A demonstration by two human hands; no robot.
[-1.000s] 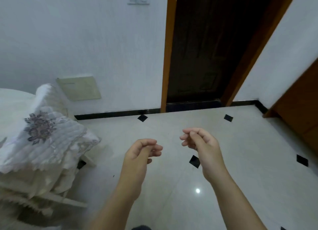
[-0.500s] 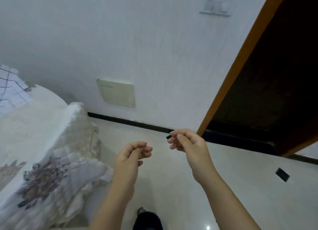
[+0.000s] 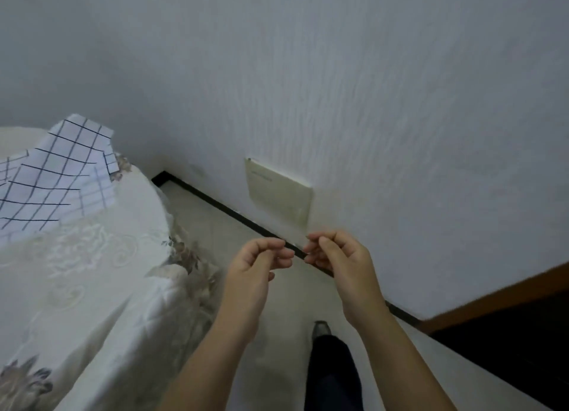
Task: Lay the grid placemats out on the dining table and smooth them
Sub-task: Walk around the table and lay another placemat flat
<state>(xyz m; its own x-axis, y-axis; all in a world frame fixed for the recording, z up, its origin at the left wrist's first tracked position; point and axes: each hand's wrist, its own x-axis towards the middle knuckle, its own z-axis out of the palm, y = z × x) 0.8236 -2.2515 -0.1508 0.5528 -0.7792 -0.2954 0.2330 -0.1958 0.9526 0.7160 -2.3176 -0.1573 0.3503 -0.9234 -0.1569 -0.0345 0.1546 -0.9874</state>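
White placemats with a black grid [image 3: 58, 176] lie overlapping and partly folded on the dining table [image 3: 92, 272] at the left edge of the view. The table wears a white embroidered cloth with grey flower prints. My left hand [image 3: 255, 263] and my right hand [image 3: 338, 256] hover side by side over the floor, right of the table and apart from the mats. Both have their fingers curled in loosely and hold nothing.
A white textured wall [image 3: 338, 102] with a cream cover plate [image 3: 278, 192] and a black skirting strip stands ahead. A dark doorway with a brown frame [image 3: 508, 296] is at the lower right. My dark trouser leg and shoe [image 3: 326, 364] show on the pale floor.
The view has swung left: the door slid out to the right, and the table with the grid mats came into view. My hands have drawn closer together, still curled.
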